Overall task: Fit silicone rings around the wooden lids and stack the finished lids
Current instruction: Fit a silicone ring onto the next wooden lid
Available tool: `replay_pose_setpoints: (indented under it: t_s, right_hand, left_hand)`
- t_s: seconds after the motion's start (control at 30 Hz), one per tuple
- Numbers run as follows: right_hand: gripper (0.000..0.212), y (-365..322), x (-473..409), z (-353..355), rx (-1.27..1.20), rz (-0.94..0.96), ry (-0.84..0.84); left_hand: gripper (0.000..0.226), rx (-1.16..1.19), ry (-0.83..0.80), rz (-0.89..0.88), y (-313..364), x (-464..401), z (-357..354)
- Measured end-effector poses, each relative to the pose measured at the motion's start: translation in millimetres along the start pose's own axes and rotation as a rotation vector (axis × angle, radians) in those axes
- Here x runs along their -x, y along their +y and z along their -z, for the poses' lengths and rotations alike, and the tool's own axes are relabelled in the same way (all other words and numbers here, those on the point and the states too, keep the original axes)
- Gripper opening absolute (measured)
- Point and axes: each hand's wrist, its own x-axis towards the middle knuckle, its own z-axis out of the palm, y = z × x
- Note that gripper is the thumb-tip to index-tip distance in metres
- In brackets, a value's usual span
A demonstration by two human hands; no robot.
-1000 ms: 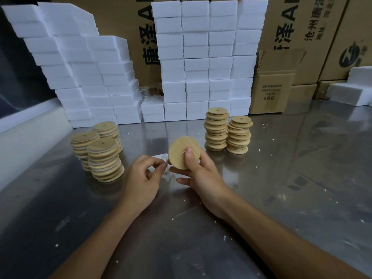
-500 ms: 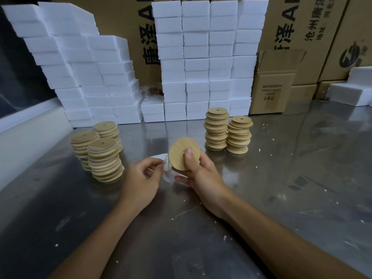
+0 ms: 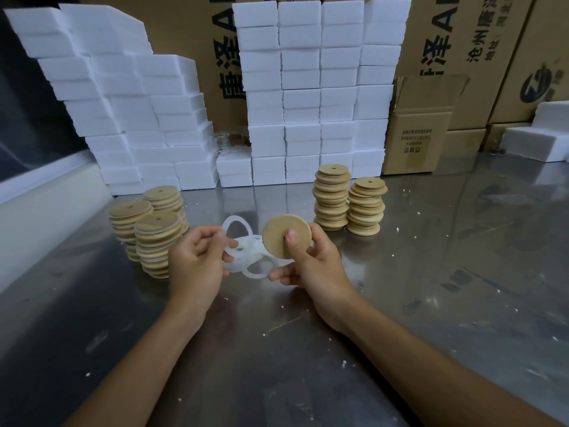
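A wooden lid [image 3: 287, 236] held up on edge in the right hand [image 3: 311, 261], a silicone ring [image 3: 236, 232] lifted beside it in the left hand [image 3: 197, 260].

The right thumb presses the lid's face with the fingers curled behind its rim; the left fingers pinch the ring's lower edge, just left of the lid, above a small heap of rings [image 3: 251, 257] on the steel table [image 3: 431, 288]. Ringed lid stacks [image 3: 151, 232] stand near the left hand, bare lid stacks [image 3: 349, 200] just beyond the right. Open tabletop spreads to the right and toward the viewer; white foam blocks [image 3: 320, 87] and cardboard boxes [image 3: 437, 41] wall the far edge.
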Motion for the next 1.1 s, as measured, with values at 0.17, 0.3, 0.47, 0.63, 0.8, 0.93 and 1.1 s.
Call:
replay_pose_setpoints:
  t_s: [0.17, 0.3, 0.47, 0.63, 0.8, 0.93, 1.1]
  right_hand:
    - [0.018, 1.1, 0.8, 1.6, -0.005, 0.033, 0.03]
    - [0.022, 1.8, 0.2, 2.0, 0.047, 0.046, 0.088]
    - [0.028, -3.5, -5.1, 4.7, -0.01, -0.046, 0.212]
    - [0.015, -4.4, -9.5, 8.5, -0.093, -0.128, 0.315]
    - [0.035, -1.5, -9.2, 9.7, 0.116, -0.102, 0.322]
    - [0.041, -3.6, -0.9, 2.2, 0.175, -0.006, 0.196]
    - [0.012, 1.7, -0.9, -0.5, 0.26, 0.145, 0.177]
  left_hand:
    - [0.009, -0.323, -0.059, -0.421, 1.3, 3.8, 1.6]
    - [0.025, -0.094, -0.058, -0.168, 1.3, 6.0, -6.5]
    - [0.01, 0.182, 0.026, 0.088, 8.4, 1.7, -2.7]
    - [0.007, 0.434, 0.028, 0.252, 18.0, 1.2, 0.2]
    - [0.013, 0.598, -0.19, 0.369, 25.1, 4.3, -1.7]
    - [0.014, 0.412, -0.254, 0.31, 24.9, 12.5, -6.2]
    - [0.004, 0.221, -0.249, 0.289, 17.5, 17.9, -9.6]
